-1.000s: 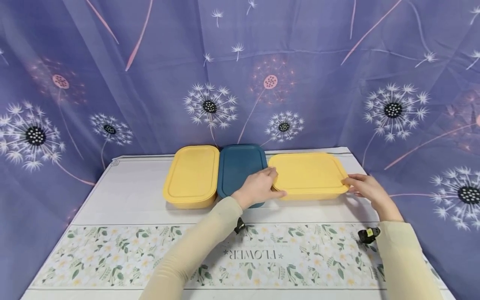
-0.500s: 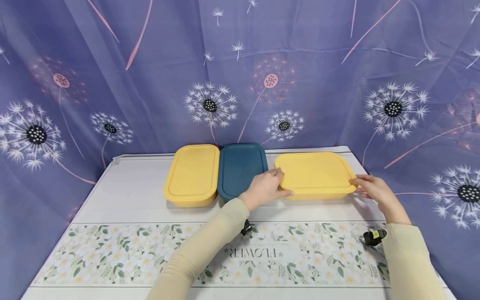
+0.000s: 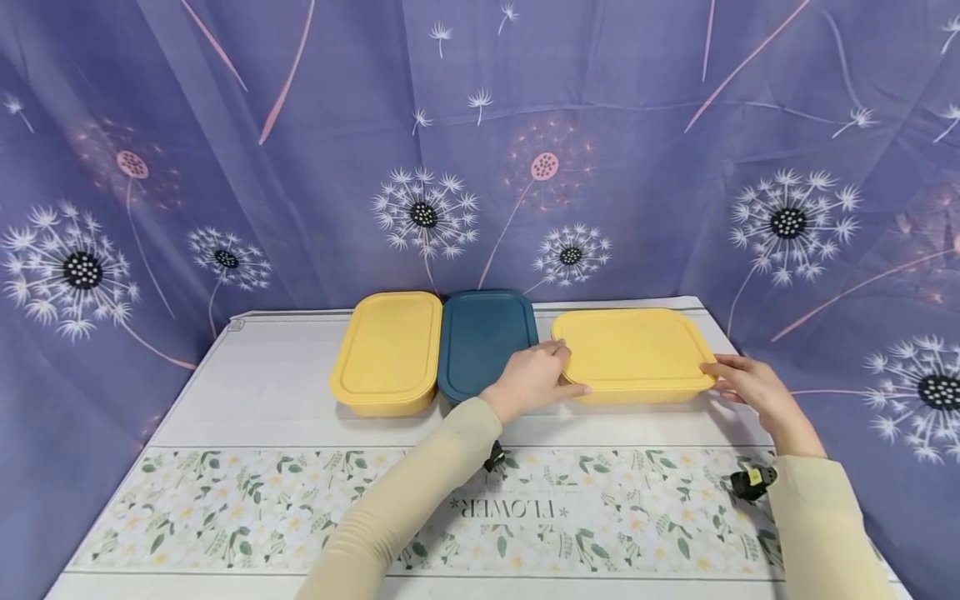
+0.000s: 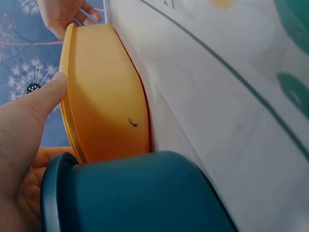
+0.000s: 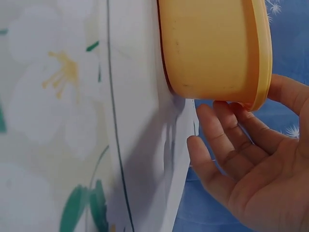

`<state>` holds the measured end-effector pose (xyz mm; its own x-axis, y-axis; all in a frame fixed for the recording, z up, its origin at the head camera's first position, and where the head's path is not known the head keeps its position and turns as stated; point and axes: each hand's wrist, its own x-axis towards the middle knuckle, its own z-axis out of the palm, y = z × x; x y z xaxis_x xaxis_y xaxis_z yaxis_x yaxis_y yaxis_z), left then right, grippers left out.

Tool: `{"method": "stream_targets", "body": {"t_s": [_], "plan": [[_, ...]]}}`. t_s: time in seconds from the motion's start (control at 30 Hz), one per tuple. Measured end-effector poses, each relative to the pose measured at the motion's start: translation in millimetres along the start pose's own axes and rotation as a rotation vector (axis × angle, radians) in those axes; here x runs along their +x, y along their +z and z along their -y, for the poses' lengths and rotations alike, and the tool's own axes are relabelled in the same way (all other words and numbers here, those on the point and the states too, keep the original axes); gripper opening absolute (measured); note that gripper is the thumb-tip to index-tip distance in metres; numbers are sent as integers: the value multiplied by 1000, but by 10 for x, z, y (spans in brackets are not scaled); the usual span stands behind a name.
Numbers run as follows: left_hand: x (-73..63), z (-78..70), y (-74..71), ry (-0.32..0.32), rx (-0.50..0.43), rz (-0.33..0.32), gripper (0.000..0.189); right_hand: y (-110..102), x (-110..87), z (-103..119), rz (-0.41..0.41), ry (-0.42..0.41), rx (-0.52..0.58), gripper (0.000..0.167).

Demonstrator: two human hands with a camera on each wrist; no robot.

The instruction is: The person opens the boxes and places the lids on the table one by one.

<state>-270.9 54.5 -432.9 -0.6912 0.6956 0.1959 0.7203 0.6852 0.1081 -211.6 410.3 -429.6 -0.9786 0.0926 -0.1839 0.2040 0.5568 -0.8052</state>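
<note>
On the right of the table, a yellow lidded food container (image 3: 633, 350) lies with its long side facing me, between both hands. My left hand (image 3: 528, 379) holds its left end, thumb at the front of the lid rim and fingers at the side. In the left wrist view the thumb (image 4: 48, 94) touches that rim. My right hand (image 3: 757, 392) grips the right end, its thumb on the lid edge. The right wrist view shows fingers (image 5: 224, 125) under the lid rim. A dark blue lidded container (image 3: 487, 342) stands under my left hand, apart from the yellow one.
Another yellow lidded container (image 3: 390, 350) stands lengthwise beside the blue one, on its left. A floral band with mirrored lettering crosses the white table cover (image 3: 247, 425). A purple dandelion curtain (image 3: 315, 208) hangs close behind the table and at both sides.
Both hands and the yellow container between them have shifted a little to the right, widening the gap to the blue container. Over the last half second they have hardly moved.
</note>
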Motion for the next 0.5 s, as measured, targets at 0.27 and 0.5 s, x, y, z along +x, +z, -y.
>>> {"method": "stream_targets", "body": {"t_s": [0.27, 0.5], "plan": [[-30, -9, -14, 8, 28, -9, 50, 28, -3, 0, 15, -72, -120, 79], [4, -34, 3, 25, 33, 0, 48, -10, -57, -5, 19, -81, -156, 80]]}}
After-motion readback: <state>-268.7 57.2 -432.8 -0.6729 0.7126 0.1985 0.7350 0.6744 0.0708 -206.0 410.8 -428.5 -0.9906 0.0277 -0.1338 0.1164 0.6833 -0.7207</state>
